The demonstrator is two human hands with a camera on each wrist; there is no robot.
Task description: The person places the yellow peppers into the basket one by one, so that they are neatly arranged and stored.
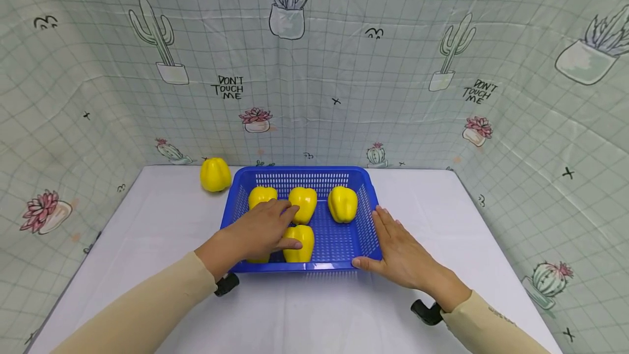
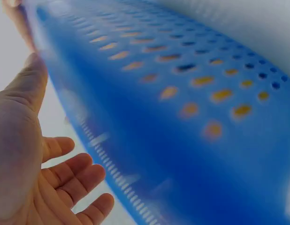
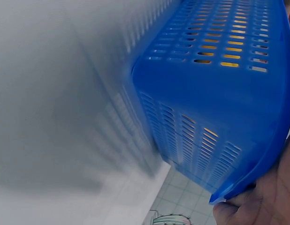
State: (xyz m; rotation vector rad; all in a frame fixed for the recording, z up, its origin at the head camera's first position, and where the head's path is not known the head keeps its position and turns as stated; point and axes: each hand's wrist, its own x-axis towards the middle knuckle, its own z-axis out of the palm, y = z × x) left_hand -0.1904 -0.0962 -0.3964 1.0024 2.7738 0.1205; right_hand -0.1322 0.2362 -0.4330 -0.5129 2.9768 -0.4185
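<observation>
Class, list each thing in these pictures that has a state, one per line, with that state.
Blue basket: upright on the table, holding peppers.
Peppers in basket: four visible, loose, apart.
Pepper outside: on the table, left of the basket.
Left hand: open, over the basket, thumb touching a pepper.
Right hand: open, flat against the basket's right rim.

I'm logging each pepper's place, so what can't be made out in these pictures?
- Head view: left hand covers a pepper at the basket's near-left; only a sliver shows.
- Left wrist view: motion blur; peppers are only yellow specks through the slots.
- Right wrist view: right hand cut off by the edge.
</observation>
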